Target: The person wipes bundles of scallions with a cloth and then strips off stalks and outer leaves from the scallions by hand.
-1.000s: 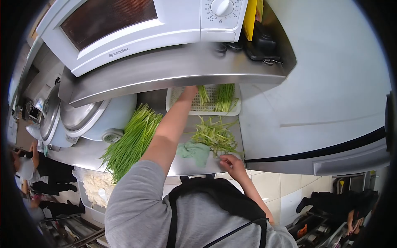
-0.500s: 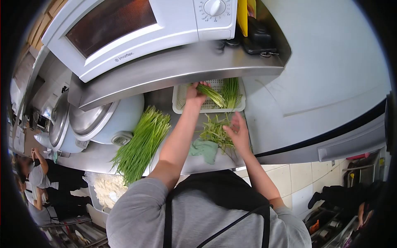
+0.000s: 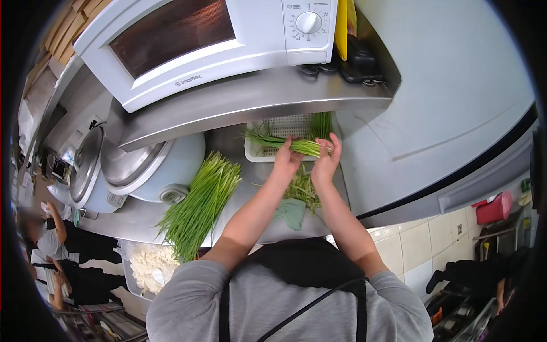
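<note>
Bunch of green stalks (image 3: 306,147), one, above the near rim of a white basket (image 3: 288,126): my left grip (image 3: 288,158) clamped round its middle, my right grip (image 3: 325,162) at its pale end, how closed I cannot tell. Steel bench (image 3: 252,172): trimmings (image 3: 303,188) at 6 o'clock, green cloth (image 3: 292,214) beside; larger green bundle (image 3: 202,199), 8 o'clock. Steel shelf (image 3: 256,91) bearing microwave (image 3: 171,43), 11 o'clock. Tiled floor (image 3: 419,245), 4 o'clock.

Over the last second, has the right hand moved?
Yes, the right hand moved forward from the counter's front edge to the white basket's near rim.
</note>
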Tool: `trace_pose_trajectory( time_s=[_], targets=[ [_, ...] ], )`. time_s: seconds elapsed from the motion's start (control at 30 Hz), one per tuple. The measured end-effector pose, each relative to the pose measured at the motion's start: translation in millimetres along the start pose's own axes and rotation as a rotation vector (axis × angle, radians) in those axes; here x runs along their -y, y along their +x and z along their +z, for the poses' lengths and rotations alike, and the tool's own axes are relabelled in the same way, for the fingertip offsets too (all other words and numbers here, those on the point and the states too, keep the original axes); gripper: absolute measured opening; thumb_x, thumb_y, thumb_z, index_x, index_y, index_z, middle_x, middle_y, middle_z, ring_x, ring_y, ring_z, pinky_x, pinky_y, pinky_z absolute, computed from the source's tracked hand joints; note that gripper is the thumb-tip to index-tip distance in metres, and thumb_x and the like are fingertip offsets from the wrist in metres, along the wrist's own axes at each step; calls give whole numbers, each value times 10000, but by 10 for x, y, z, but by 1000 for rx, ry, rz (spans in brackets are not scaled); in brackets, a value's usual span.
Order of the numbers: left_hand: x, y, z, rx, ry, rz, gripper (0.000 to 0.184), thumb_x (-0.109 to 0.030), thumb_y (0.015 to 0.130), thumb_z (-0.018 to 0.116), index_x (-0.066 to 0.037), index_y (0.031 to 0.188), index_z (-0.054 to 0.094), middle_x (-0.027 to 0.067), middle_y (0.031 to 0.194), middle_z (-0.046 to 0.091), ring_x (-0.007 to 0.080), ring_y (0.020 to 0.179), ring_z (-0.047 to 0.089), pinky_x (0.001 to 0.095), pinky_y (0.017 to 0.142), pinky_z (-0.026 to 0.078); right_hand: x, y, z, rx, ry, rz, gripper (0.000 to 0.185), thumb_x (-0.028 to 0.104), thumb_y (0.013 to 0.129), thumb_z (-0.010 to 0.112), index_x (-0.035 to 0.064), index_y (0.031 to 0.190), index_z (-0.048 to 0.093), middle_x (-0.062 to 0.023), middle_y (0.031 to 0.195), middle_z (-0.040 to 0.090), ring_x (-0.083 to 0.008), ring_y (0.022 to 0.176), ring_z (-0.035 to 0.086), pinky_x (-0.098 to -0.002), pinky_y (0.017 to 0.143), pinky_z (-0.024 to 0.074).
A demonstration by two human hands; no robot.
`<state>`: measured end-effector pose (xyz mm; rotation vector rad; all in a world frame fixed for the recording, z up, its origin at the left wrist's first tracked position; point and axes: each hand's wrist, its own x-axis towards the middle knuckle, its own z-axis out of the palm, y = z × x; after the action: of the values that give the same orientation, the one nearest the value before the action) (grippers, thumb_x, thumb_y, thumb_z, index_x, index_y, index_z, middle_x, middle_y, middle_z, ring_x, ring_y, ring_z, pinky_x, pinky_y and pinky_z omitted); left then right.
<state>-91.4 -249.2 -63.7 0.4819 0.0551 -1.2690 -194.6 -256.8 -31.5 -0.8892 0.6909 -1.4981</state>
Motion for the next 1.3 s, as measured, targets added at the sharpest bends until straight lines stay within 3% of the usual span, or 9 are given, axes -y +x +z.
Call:
trace_pose_trajectory(
  time_s=[0.27,0.33,0.4,0.53,0.6,0.87,1.0,1.23,1.3],
  targets=[
    [-522,-964,117,130,1137,-220,661,-208,651,720,-5,1183,385,160,1151,442,256,1102,398,378,933,322,238,209,13,-9,-80,-24,263,40,856,431,30,1119,420,-38,807,473,-132,806,499,-265,774,380],
    [-458,-1087,467,267,2108,883,748,-197,569,741,-16,1195,372,182,1165,435,315,1125,373,401,960,283,322,149,126,107,-101,-36,266,35,852,432,31,1118,420,-32,783,477,-125,790,500,-255,773,375],
    [-377,-954,614,342,2234,1154,757,-165,542,716,-35,1200,365,180,1150,451,341,1116,373,409,959,270,354,45,277,154,-150,-71,272,31,842,440,30,1114,422,-28,766,484,-120,781,502,-247,777,373],
    [-348,-348,456,318,1998,1037,610,-143,582,671,-34,1137,441,199,1075,505,341,1046,445,393,886,350,417,-95,413,293,-180,-150,342,50,833,476,23,1158,372,-29,816,507,-115,821,486,-244,778,372],
    [-401,-240,456,434,1948,667,439,-117,615,625,-32,1034,524,206,930,562,344,918,523,395,782,416,540,-123,408,356,-232,-234,396,91,837,493,33,1194,331,-62,937,517,-137,896,479,-266,818,363],
    [-792,-1451,1149,750,1538,834,117,-30,670,590,-1,781,571,131,791,630,202,733,622,276,629,467,395,-108,-243,231,-330,-74,305,167,841,508,50,1117,450,-37,973,516,-119,885,475,-242,789,372],
    [-1260,-2125,1110,345,1321,815,86,-118,771,582,-64,714,549,-13,590,532,63,502,477,213,434,355,178,-510,-383,505,-559,34,146,103,798,552,37,928,563,-3,824,538,-95,704,503,-237,673,410],
    [-2012,-2975,945,321,955,466,206,-185,818,546,-93,692,410,-48,479,349,39,384,295,189,350,218,-220,-930,-370,842,-881,-27,105,66,731,551,57,828,590,-71,763,538,-200,694,557,-291,646,439],
    [-1935,-2862,696,177,1042,359,208,-185,813,552,-92,687,416,-46,484,355,41,390,302,190,354,225,-471,-927,-245,991,-1122,-396,141,95,710,575,45,842,590,-74,769,526,-219,745,530,-308,667,431]
  ],
)
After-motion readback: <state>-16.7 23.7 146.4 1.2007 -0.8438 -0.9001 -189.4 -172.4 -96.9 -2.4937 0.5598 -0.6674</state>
